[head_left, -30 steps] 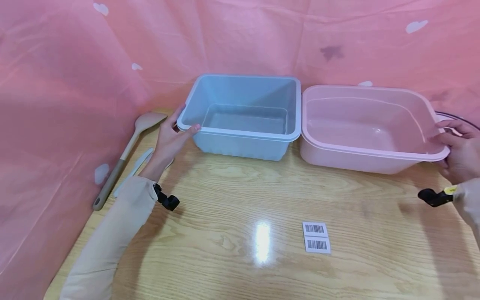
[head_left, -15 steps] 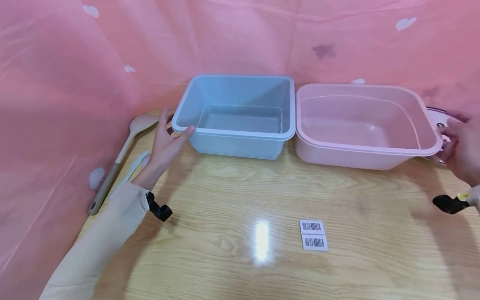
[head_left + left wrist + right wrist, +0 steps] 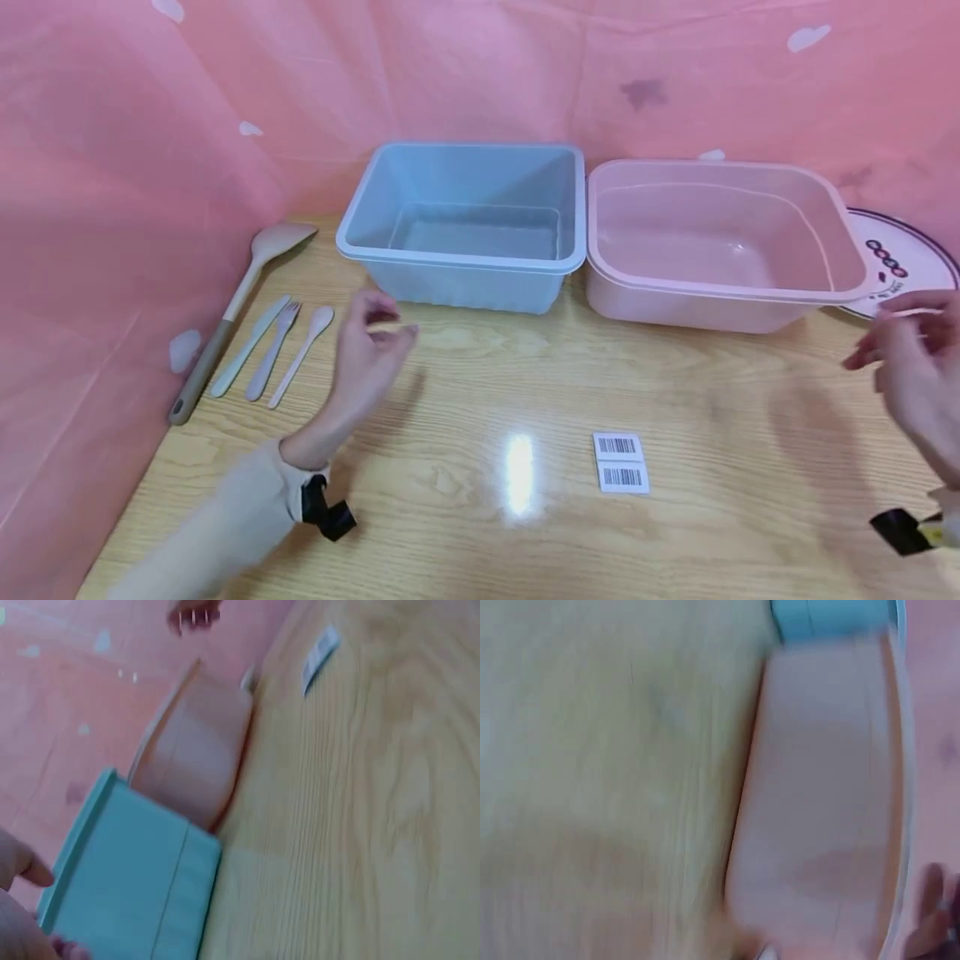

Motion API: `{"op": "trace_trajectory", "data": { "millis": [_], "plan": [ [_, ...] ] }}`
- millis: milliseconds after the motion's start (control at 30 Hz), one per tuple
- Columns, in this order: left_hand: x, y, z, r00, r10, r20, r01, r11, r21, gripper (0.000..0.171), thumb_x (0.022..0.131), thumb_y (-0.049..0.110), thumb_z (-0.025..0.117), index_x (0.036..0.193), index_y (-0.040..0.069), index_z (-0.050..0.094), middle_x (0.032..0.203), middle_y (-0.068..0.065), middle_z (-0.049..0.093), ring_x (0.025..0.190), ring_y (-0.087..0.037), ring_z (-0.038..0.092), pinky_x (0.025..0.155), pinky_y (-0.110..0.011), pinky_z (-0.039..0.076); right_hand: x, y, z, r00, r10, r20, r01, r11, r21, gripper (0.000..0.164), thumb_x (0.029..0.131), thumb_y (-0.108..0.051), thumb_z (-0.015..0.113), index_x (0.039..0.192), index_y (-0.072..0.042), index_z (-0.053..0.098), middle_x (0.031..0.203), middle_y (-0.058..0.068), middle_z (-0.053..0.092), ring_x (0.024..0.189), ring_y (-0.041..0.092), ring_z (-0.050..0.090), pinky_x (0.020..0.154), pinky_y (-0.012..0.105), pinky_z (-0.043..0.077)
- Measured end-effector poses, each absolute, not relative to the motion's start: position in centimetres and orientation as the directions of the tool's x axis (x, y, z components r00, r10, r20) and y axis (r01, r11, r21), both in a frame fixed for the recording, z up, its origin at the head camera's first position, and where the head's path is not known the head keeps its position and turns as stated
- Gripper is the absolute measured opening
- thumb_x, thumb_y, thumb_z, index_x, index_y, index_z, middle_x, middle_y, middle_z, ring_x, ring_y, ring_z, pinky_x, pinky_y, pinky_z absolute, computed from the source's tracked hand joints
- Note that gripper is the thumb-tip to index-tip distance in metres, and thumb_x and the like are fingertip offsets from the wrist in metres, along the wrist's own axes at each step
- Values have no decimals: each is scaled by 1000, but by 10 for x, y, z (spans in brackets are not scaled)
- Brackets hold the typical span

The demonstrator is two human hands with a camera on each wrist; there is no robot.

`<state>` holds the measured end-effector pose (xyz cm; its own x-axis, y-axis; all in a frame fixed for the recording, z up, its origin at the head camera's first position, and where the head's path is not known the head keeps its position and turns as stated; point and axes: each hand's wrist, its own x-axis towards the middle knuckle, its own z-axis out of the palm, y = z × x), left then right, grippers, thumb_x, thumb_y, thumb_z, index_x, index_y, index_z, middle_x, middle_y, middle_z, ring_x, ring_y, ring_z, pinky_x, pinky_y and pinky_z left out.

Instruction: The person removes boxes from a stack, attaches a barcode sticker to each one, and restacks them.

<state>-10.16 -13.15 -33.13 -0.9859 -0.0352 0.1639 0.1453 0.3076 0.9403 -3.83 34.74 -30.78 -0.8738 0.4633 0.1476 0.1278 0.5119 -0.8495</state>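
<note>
A light blue plastic basin [image 3: 461,287] stands at the back of the table in the head view, its inside bare. Right beside it is a pink basin [image 3: 697,312], also with nothing in it. My left hand [image 3: 367,354] hovers in front of the blue basin's left corner, fingers loosely bent around nothing. At the right edge my right hand [image 3: 918,367] hangs in front of the pink basin's right end, blurred, its fingers loosely bent and holding nothing. Both wrist views show the basins' outer walls, with fingertips at the frame edge.
Left of the basins lie a spatula-like utensil [image 3: 247,283], a knife [image 3: 251,346], a fork [image 3: 273,350] and a spoon [image 3: 302,354]. A white plate with a dark rim [image 3: 911,254] lies partly behind the pink basin. A barcode card [image 3: 621,462] lies at the front.
Both hands have let go of the basins' rims and drawn back toward the body. The knife, fork and spoon, and more of the plate, now show.
</note>
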Motion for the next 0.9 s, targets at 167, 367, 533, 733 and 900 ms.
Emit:
{"op": "trace_trajectory", "data": {
  "millis": [167, 367, 533, 733, 900],
  "plan": [
    [-76, -102, -338, -912, 409, 10, 146, 304, 941, 12, 86, -1, 64, 98, -1, 61, 96, -13, 63, 91, -20, 62, 75, -25, 56, -16, 289, -318, -958, 137, 251, -77, 722, -688, 20, 91, -3, 58, 102, -20, 58, 66, -23, 65, 45, -4, 55, 40, 16, 41],
    [-55, -56, -347, -775, 609, -168, 73, 349, 934, 22, 87, 5, 67, 108, 0, 63, 105, -12, 66, 92, -16, 66, 79, -20, 55, -6, 246, -338, -995, -20, 98, -77, 779, -622, 20, 86, -13, 71, 103, -6, 63, 83, 8, 74, 63, -8, 61, 52, 14, 48],
    [-40, -32, -362, -746, 593, -301, -50, 401, 915, 40, 86, 5, 68, 125, 8, 58, 116, -12, 65, 99, -18, 68, 83, -19, 54, 0, 230, -352, -997, -34, -76, 24, 759, -651, 25, 84, -17, 74, 104, -4, 65, 87, 7, 73, 71, 9, 69, 56, 19, 53],
    [-31, -14, -370, -778, 557, -289, -56, 398, 916, 51, 82, -1, 66, 130, 8, 54, 112, -9, 67, 91, -8, 67, 78, -16, 53, 2, 223, -359, -962, -23, -273, 183, 686, -704, 34, 83, -21, 76, 108, -1, 64, 84, 5, 74, 76, 18, 71, 59, 21, 55],
    [-34, -11, -371, -779, 543, -314, -93, 396, 914, 46, 83, 0, 67, 127, 8, 57, 105, -7, 69, 87, -7, 66, 77, -18, 54, 3, 218, -365, -912, -71, -404, 340, 423, -840, 45, 84, -15, 75, 116, 8, 54, 86, 13, 74, 69, 14, 71, 63, 27, 59]
  ]
}}
